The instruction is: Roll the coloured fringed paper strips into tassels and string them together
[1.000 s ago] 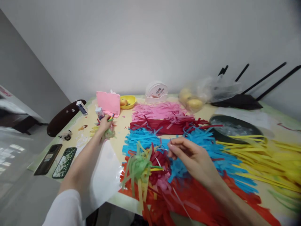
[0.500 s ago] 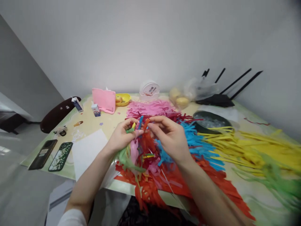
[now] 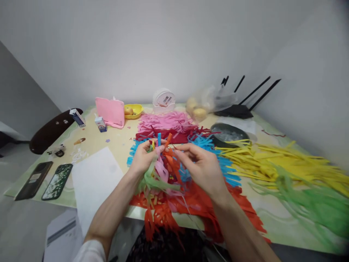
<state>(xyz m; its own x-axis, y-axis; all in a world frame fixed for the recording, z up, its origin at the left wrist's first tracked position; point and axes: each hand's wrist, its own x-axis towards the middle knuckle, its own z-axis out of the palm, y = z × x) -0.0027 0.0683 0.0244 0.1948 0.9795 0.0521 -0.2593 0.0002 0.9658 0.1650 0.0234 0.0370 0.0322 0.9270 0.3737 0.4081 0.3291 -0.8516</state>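
My left hand (image 3: pixel 144 158) is closed round a bunch of paper streamers (image 3: pixel 162 171) in green, pink, orange and red. A blue paper tip (image 3: pixel 159 139) and an orange paper tip (image 3: pixel 168 140) stick up above its fingers. My right hand (image 3: pixel 204 169) is just right of the orange tip, thumb and forefinger pinched together; something thin shows at the fingertips, too small to name. A thin white string (image 3: pixel 189 211) hangs below the bunch. Fringed red paper (image 3: pixel 240 203), blue paper (image 3: pixel 229 167) and pink paper (image 3: pixel 166 120) lie under and behind my hands.
Yellow strips (image 3: pixel 289 160) and green strips (image 3: pixel 308 196) spread on the right. A dark dish (image 3: pixel 215 140) is behind them. At left lie white paper (image 3: pixel 95 178) and two phones (image 3: pixel 57 182). Farther back stand a pink tablet case (image 3: pixel 110 111), small cartons (image 3: pixel 100 124) and a yellow bowl (image 3: pixel 137 111).
My right fingers have come off the orange tip and moved slightly right of it. The orange tip now stands up free above my left hand. The view has turned a little right.
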